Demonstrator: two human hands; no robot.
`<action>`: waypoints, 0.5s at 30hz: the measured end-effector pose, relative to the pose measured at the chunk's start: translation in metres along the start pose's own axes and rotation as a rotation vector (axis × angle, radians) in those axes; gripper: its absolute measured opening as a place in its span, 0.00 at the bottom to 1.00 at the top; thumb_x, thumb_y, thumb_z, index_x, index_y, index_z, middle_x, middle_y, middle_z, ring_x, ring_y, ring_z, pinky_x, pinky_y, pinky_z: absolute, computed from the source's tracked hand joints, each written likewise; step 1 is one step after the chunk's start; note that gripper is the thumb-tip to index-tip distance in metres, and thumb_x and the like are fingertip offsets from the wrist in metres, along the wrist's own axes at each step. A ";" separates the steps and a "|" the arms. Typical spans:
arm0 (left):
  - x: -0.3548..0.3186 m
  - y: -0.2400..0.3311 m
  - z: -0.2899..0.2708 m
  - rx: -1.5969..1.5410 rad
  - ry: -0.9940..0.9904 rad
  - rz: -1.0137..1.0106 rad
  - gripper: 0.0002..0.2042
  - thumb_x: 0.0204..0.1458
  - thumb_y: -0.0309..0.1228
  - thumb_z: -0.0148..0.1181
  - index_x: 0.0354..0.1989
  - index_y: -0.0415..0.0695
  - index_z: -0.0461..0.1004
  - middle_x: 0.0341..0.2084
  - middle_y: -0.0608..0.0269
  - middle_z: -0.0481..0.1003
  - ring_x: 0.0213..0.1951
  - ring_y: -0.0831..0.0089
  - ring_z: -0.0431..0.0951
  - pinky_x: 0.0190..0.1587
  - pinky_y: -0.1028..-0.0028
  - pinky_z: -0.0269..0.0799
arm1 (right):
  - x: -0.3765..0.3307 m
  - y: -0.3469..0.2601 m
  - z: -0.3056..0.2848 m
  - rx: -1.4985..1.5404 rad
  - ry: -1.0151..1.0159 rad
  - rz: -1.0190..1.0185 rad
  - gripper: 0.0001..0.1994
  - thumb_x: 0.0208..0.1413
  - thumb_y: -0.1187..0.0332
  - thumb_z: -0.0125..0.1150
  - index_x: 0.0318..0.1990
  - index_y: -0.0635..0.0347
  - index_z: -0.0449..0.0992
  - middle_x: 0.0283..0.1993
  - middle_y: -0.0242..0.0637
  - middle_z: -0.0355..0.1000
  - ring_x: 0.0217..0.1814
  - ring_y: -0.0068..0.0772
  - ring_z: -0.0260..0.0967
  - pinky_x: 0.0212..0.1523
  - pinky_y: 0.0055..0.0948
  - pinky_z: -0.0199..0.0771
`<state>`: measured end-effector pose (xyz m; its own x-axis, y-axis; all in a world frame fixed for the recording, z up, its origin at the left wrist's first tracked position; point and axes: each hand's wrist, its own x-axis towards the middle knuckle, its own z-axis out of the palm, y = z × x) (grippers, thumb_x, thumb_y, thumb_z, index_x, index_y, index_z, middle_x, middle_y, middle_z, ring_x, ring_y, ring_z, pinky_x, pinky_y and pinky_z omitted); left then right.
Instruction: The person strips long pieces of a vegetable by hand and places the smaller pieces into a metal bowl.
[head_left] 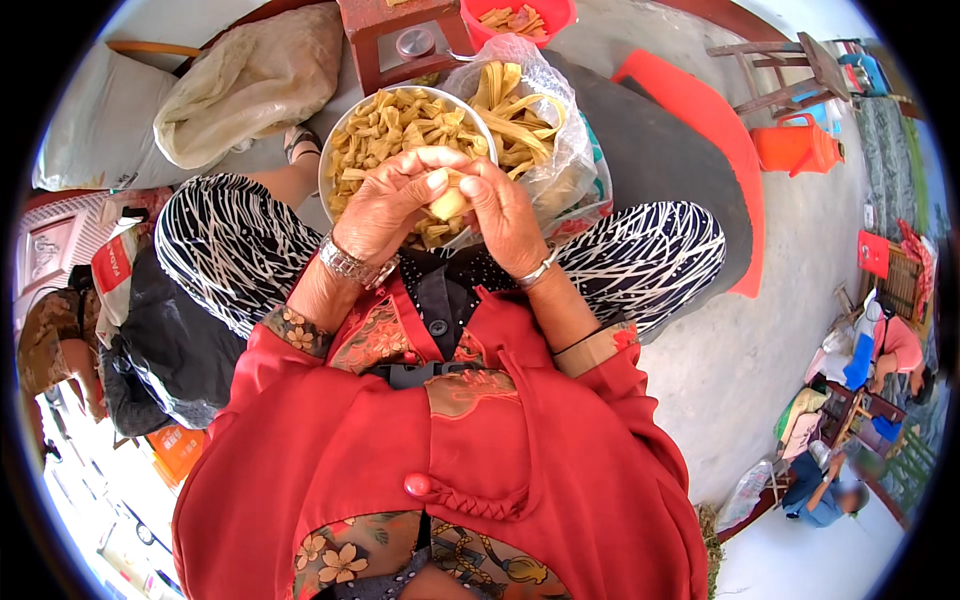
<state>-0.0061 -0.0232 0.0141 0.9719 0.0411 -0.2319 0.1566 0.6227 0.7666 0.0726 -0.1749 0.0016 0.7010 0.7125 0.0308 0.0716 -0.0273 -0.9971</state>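
My left hand (pixel 385 207) and my right hand (pixel 505 222) meet in front of me, thumbs and fingertips pinched together. Between them they hold a soft yellow strip (pixel 450 205), folded into a small bundle; it looks like bean curd skin, though I cannot be sure. Just beneath is a white-rimmed round bowl (pixel 323 165), filled with small yellow knotted pieces (pixel 395 120). To its right, a clear plastic bag (pixel 568 150) lies open, with longer flat yellow strips (pixel 520 125) in it. The fingers partly cover the held strip.
A red wooden stool (pixel 375 45) and a red basin (pixel 530 25) with light-brown sticks stand beyond the bowl. Pale sacks (pixel 255 85) lie at the far left. On the right are a black-and-red mat (pixel 670 150), an orange jug (pixel 800 148), a wooden stool (pixel 790 75) and other seated people.
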 end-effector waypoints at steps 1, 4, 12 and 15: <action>-0.003 0.001 0.004 -0.044 -0.020 -0.021 0.13 0.56 0.29 0.54 0.49 0.42 0.69 0.43 0.66 0.72 0.43 0.78 0.71 0.48 0.77 0.67 | 0.000 -0.002 -0.002 0.048 -0.033 0.068 0.19 0.62 0.54 0.46 0.38 0.64 0.72 0.23 0.33 0.65 0.23 0.24 0.62 0.25 0.23 0.62; -0.003 -0.004 -0.002 0.160 -0.091 0.004 0.17 0.56 0.29 0.54 0.54 0.41 0.66 0.48 0.64 0.69 0.51 0.74 0.68 0.55 0.73 0.62 | -0.004 -0.002 -0.001 0.117 -0.032 0.089 0.20 0.63 0.53 0.45 0.37 0.64 0.71 0.22 0.27 0.61 0.23 0.15 0.55 0.24 0.18 0.57; -0.006 -0.011 0.009 0.947 -0.066 0.193 0.26 0.57 0.36 0.54 0.62 0.40 0.58 0.57 0.55 0.63 0.59 0.66 0.62 0.60 0.70 0.57 | -0.010 0.022 0.005 0.238 0.046 0.206 0.23 0.64 0.51 0.43 0.31 0.64 0.72 0.18 0.26 0.63 0.16 0.15 0.56 0.16 0.17 0.55; 0.006 -0.030 0.012 0.702 0.097 0.283 0.21 0.59 0.41 0.49 0.56 0.39 0.66 0.38 0.57 0.74 0.40 0.71 0.74 0.45 0.73 0.68 | -0.008 0.028 0.007 0.104 0.066 0.167 0.21 0.65 0.54 0.41 0.34 0.65 0.71 0.24 0.31 0.66 0.22 0.19 0.62 0.24 0.19 0.62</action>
<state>-0.0027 -0.0510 -0.0029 0.9769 0.2136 0.0036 0.0100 -0.0629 0.9980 0.0643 -0.1769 -0.0272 0.7420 0.6567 -0.1346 -0.1212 -0.0661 -0.9904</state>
